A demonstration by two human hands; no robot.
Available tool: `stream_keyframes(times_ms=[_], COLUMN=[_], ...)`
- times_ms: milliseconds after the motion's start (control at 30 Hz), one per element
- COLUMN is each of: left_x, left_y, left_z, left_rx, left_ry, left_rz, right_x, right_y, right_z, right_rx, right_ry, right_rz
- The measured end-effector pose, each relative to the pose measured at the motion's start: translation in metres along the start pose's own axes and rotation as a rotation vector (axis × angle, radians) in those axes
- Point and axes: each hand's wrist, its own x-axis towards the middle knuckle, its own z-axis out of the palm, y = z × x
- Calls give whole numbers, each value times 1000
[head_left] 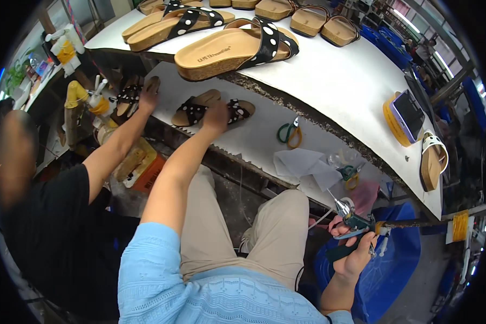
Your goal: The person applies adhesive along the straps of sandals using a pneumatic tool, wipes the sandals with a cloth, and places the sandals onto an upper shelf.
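On the lower shelf, my left hand (216, 116) is closed at a pair of black sandals with white polka dots (191, 112), between their straps. Its fingertips are mostly hidden. Down at the right, my right hand (353, 245) is wrapped around a dark green gun-shaped tool (357, 221) with a silver nozzle, held over the blue tub (410, 254). A co-worker's hand (149, 98) touches another polka-dot sandal (128, 94) further left on that shelf.
Above, a white worktop (329, 75) carries several cork-soled sandals (221, 51). A phone (409, 114) and a white-strapped sandal (431, 162) lie at its right. Scissors (290, 132) and crumpled sheeting (302, 163) are on the lower shelf. The co-worker in black sits at left.
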Motion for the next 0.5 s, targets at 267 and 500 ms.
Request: stream_keyframes(times_ms=[267, 500], left_x=[17, -35], left_y=[6, 1], left_z=[14, 25], left_rx=[-93, -834], left_ry=[-452, -371], left_rz=[-408, -489], right_x=[-2, -17], right_y=[-44, -173], right_z=[-40, -87], right_rx=[-1, -168], right_ry=[282, 138], right_rz=[-188, -472])
